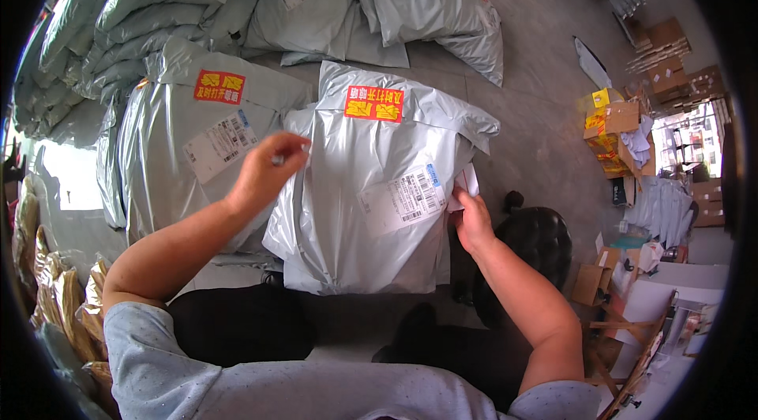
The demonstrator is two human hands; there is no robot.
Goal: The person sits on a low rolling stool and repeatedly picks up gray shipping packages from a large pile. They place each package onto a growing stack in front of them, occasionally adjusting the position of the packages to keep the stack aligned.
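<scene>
A grey plastic mailing bag, full and creased, lies before me between my knees. It bears a red and yellow sticker near its top and a white printed label lower down. Above the bag's left edge is my left hand, thumb and forefinger brought close together; whether something small is between them I cannot tell. At the bag's right edge my right hand grips white paper, partly hidden by the fingers.
Another filled mailing bag with a sticker and label stands at the left. More grey bags are piled behind. A black round stool is beside my right forearm. Cardboard boxes stand farther right, and clear-wrapped brown packages are at lower left.
</scene>
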